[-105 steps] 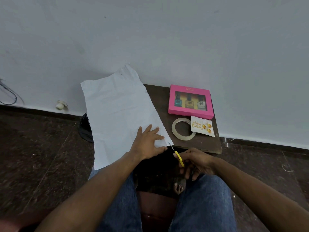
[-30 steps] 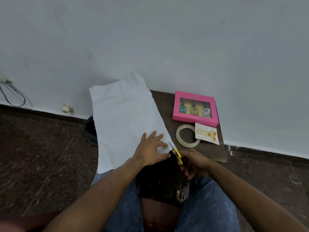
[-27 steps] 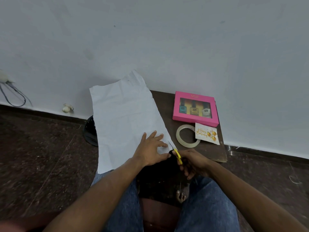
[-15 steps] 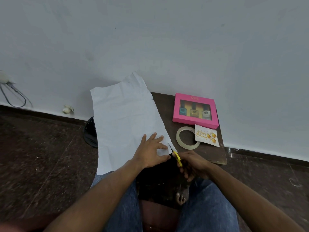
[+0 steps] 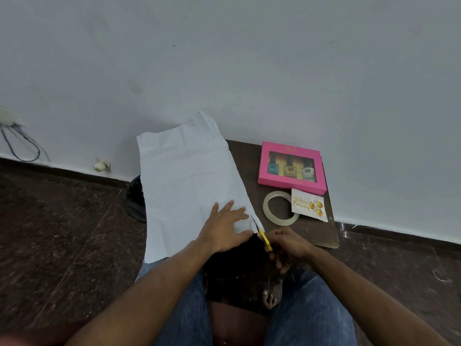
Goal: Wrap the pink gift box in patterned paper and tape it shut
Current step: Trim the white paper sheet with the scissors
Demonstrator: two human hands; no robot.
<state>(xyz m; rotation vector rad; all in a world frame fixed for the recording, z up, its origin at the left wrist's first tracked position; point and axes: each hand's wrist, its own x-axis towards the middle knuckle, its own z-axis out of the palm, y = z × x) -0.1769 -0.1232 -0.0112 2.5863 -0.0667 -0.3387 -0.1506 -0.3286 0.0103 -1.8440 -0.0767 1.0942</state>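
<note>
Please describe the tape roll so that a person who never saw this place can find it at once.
Look at the small dark wooden board against the white wall. On its right half, in front of the pink gift box, lies the tape roll, flat. It is the only ring there, clear and hollow, with a birthday card overlapping its right edge.

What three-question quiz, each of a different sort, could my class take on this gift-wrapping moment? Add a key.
1. True or false: the left hand lies flat on the paper.
2. What does the right hand grip?
3. The tape roll lies: A) inside the pink gift box, B) on the table touching the birthday card, C) on the floor.

Key: 1 true; 2 yellow-handled scissors; 3 B.
</note>
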